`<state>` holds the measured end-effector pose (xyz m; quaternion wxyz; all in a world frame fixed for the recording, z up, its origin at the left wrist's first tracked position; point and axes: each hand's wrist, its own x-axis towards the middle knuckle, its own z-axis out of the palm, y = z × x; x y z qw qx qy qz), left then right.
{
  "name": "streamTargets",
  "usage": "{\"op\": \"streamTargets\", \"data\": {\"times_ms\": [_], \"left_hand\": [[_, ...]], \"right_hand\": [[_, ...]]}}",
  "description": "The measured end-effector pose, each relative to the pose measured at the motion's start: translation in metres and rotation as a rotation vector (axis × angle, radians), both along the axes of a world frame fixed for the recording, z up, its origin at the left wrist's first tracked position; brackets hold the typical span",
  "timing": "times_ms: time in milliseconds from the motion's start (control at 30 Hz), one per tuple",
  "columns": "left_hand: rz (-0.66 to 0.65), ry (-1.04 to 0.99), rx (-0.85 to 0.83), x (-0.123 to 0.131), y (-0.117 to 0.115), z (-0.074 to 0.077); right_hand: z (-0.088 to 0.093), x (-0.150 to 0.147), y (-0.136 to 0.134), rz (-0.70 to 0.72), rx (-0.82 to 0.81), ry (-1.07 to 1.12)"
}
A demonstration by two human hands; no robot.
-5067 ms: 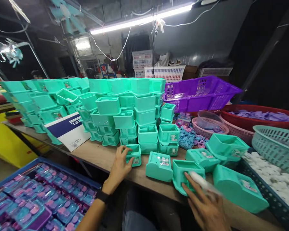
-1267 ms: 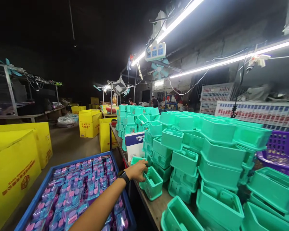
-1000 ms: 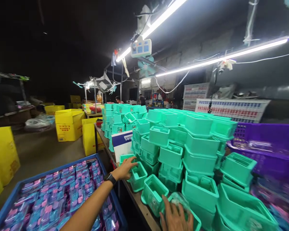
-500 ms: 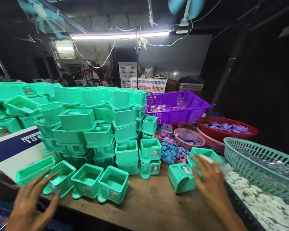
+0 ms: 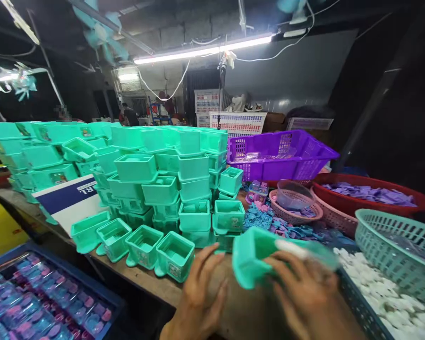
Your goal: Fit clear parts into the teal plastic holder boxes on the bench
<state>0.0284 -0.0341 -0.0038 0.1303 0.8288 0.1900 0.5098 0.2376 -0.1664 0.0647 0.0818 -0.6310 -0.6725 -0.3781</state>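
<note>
My right hand [image 5: 306, 295] grips a teal plastic box [image 5: 251, 255], tilted and lifted just above the wooden table [image 5: 152, 283], along with a pale blurred piece [image 5: 292, 248] under the fingers. Just left of that box my left hand [image 5: 198, 300] hovers with its fingers spread and holds nothing. A row of open teal boxes [image 5: 143, 243] lies along the table's front edge, left of my hands. Behind them rises a tall stack of the same teal boxes [image 5: 163, 165].
A purple basket [image 5: 279, 153], red basin [image 5: 368, 196], pink basket [image 5: 292, 205] and teal basket [image 5: 400, 245] stand at right. White pieces [image 5: 375, 288] fill a dark crate. Small blue parts [image 5: 258, 217] lie mid-table. A blue crate [image 5: 38, 302] of packaged items sits lower left.
My right hand has lifted a teal box off the table and drawn it closer. My left hand has left the row of boxes and moved right beside it.
</note>
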Motion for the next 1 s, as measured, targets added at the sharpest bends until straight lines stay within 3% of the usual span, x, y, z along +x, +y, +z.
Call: {"op": "streamTargets", "data": {"times_ms": [67, 133, 233, 333, 467, 533, 633, 733, 833, 933, 1000], "left_hand": [[0.093, -0.073, -0.035, -0.007, 0.004, -0.010], [0.149, -0.046, -0.040, -0.013, 0.013, -0.021], [0.164, 0.032, 0.045, -0.020, 0.025, -0.033], [0.121, 0.078, 0.120, -0.025, 0.027, -0.034], [0.081, 0.130, 0.191, -0.022, 0.019, -0.027], [0.055, 0.145, 0.217, -0.018, 0.016, -0.024], [0.024, 0.152, 0.155, -0.010, 0.016, -0.023], [0.002, 0.173, 0.073, -0.005, 0.019, -0.025], [0.024, 0.172, 0.027, -0.003, 0.022, -0.029], [0.070, 0.156, 0.006, -0.006, 0.024, -0.033], [0.092, 0.153, 0.034, -0.010, 0.026, -0.036]], "right_hand": [[-0.024, -0.042, 0.016, 0.062, -0.028, 0.107], [-0.052, -0.073, 0.035, -0.062, -0.023, 0.309], [-0.077, -0.087, 0.054, 0.000, -0.078, 0.453], [-0.069, -0.063, 0.053, 0.036, -0.078, 0.458], [-0.048, -0.004, 0.032, -0.278, 0.101, 0.104], [-0.051, 0.021, 0.016, -0.313, 0.139, 0.014], [-0.076, 0.041, -0.011, -0.256, 0.137, -0.051], [-0.109, 0.039, -0.031, -0.101, 0.096, -0.132], [-0.123, 0.021, -0.033, 0.065, -0.070, -0.101], [-0.109, 0.002, -0.022, 0.172, -0.123, 0.053], [-0.091, 0.002, -0.014, 0.134, 0.018, 0.184]]}}
